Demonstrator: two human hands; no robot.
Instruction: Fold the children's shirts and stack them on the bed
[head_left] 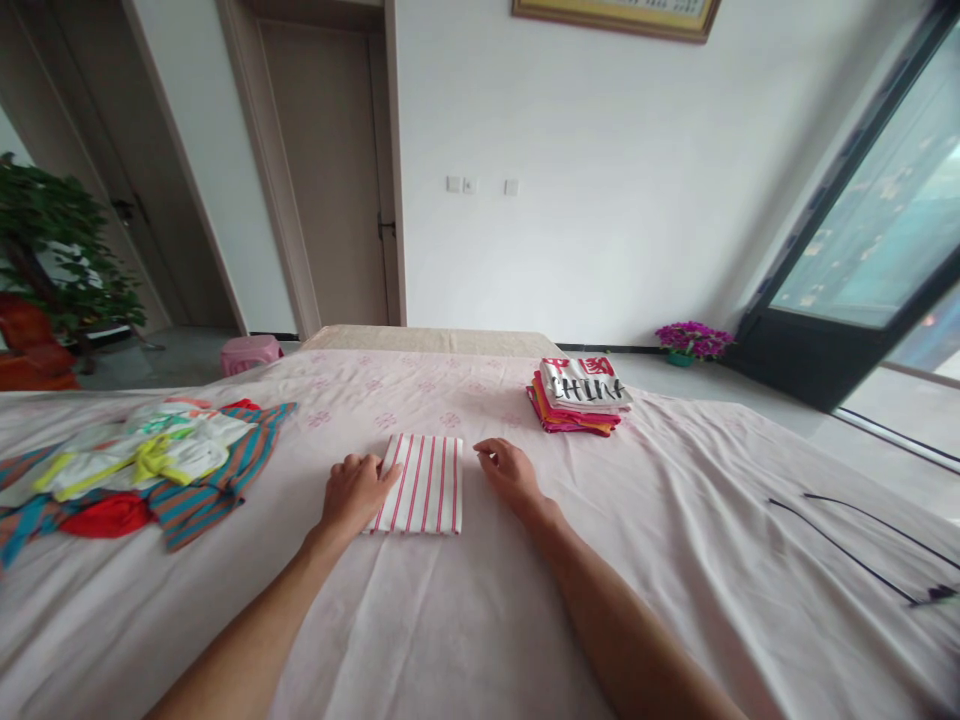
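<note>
A white cloth with red stripes (421,485), folded into a neat rectangle, lies flat in front of me; whether it is a garment I cannot tell. At its left edge is my left hand (358,492), thumb over the top and the other fingers curled around the side. My right hand (510,472) hovers just off the cloth's right edge, holding nothing, its fingers loosely bent and apart from the thumb. Beyond it sits a stack of folded clothes (577,398), with a white piece printed "CHINA" on top.
A loose heap of clothes (187,455) lies to the left on the pale pink bedsheet (450,620). Thin black rods or cords (847,550) lie at the right. Past the sheet stand a pink stool (251,353) and a pot of purple flowers (694,342).
</note>
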